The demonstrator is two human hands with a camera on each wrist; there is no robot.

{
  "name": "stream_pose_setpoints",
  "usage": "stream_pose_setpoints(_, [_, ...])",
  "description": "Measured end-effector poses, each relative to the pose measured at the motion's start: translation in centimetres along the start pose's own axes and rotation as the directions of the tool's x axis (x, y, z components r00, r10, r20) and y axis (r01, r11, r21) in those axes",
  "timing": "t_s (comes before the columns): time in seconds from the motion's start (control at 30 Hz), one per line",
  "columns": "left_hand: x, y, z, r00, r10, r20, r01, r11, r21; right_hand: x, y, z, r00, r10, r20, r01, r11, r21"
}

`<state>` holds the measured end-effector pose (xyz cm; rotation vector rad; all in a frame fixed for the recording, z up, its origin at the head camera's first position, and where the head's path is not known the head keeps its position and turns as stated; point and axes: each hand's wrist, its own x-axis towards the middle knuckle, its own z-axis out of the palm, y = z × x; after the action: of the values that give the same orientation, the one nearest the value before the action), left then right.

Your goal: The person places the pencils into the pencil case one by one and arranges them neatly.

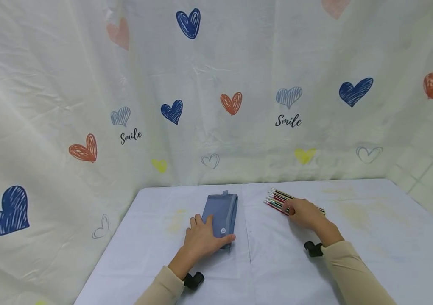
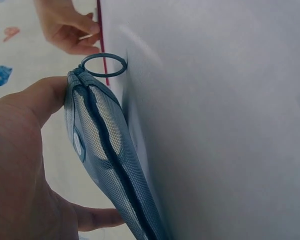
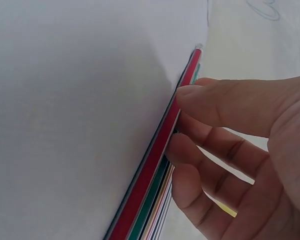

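Observation:
On the white-covered table lies a blue-grey zippered pouch point(image 1: 220, 207) with a small round white badge. My left hand point(image 1: 200, 238) rests on its near part, thumb at the near right corner and fingers spread over the left side. The left wrist view shows the pouch's mesh edge, its dark zipper point(image 2: 109, 142) and a ring point(image 2: 104, 54) at the end. To the right is a row of striped pencils point(image 1: 278, 197). My right hand point(image 1: 307, 214) is over them, its thumb and curled fingers pinching a red striped pencil point(image 3: 157, 142); the fingertips behind it are partly hidden.
A pale curtain point(image 1: 254, 140) printed with hearts hangs behind the table's far edge. The white tablecloth point(image 1: 250, 275) has faint creases and yellowish stains. A black wrist camera point(image 1: 194, 280) sits below the left hand, another camera point(image 1: 313, 249) below the right.

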<state>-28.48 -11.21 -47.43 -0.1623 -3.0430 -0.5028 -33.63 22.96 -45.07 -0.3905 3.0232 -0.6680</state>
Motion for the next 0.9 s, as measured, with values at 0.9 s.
stream_pose_setpoints(0.9, [0.25,-0.99,0.42,0.998,0.061,0.033,-0.057,0.991,-0.125,0.12,0.69,0.66,0.999,-0.013,0.036,0.014,0.999,-0.029])
